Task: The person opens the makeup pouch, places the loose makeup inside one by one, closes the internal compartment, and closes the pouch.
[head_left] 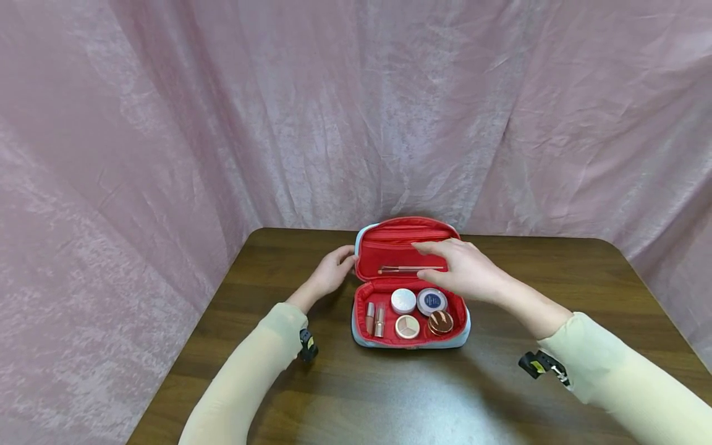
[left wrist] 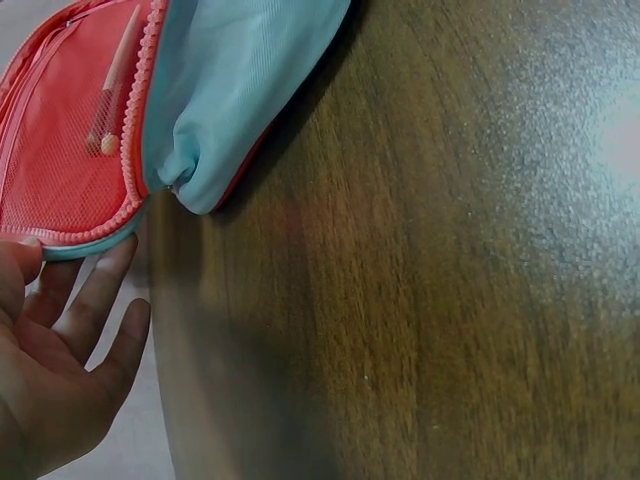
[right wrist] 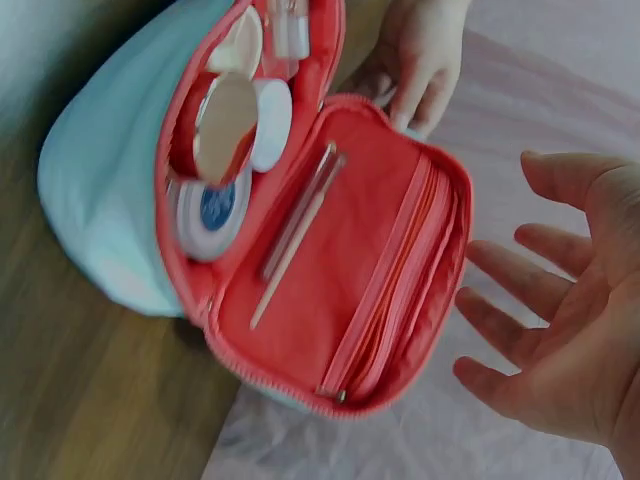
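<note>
A light blue makeup bag [head_left: 466,337] with red lining lies unzipped, its lid [head_left: 369,253] tipped back. My left hand [head_left: 332,269] pinches the lid's left edge, thumb [left wrist: 22,258] on the red inner face and fingers behind. Over the lid's right side hovers my right hand [head_left: 464,269], fingers spread and holding nothing. Slim makeup brushes [right wrist: 300,235] sit behind the lid's mesh. In the base are a white round case [head_left: 403,301], a blue-labelled round case [head_left: 431,301], a brown-gold compact [head_left: 440,322], a three-section palette [head_left: 407,327] and two lip tubes [head_left: 379,322].
The bag stands on a dark wooden table [head_left: 389,395], toward its far edge. A pink velvet curtain [head_left: 345,123] hangs behind the table and down its left side. Each wrist carries a small black camera, such as the right one [head_left: 536,363].
</note>
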`<state>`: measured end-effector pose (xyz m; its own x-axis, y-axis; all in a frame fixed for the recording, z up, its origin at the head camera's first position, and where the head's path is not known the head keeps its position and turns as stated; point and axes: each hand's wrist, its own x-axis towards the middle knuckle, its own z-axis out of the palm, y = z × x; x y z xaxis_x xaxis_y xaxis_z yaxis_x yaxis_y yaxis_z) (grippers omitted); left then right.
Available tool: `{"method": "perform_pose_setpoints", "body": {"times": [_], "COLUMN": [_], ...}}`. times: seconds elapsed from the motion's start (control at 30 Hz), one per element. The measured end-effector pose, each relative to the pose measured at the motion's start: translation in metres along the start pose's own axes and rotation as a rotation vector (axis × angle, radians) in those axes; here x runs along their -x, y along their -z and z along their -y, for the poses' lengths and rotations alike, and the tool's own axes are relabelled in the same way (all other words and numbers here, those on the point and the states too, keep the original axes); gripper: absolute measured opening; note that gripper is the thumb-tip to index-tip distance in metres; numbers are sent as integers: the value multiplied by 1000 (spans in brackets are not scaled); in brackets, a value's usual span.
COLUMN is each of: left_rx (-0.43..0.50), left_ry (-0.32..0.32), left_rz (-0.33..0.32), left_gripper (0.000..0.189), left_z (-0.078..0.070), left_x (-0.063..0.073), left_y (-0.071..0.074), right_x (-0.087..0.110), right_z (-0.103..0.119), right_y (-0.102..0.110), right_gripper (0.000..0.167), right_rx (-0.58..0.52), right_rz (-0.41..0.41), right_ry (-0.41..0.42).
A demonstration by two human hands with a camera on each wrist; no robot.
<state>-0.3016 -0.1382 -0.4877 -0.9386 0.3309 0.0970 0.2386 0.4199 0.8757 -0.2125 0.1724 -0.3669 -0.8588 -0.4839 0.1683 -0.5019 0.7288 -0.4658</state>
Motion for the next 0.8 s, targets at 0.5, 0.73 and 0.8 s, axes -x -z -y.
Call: {"method": "perform_pose_setpoints", "body": {"times": [0.5, 0.73, 0.8], "left_rx": [-12, -33, -40], "left_ry": [-3, -16, -15], "left_rz": [-43, -80, -84], "left_gripper": [26, 23, 23], "left_z": [3, 4, 4], "left_x": [3, 1, 1], "left_y": [-1, -2, -2], "right_x": [32, 29, 25], "right_z": [-71, -112, -117], "right_y": [21, -6, -18], "right_gripper": [57, 57, 56], "right_rx": [-100, -319, -400], "right_rz": [-205, -101, -44], "right_ry": [-133, -275, -322]}}
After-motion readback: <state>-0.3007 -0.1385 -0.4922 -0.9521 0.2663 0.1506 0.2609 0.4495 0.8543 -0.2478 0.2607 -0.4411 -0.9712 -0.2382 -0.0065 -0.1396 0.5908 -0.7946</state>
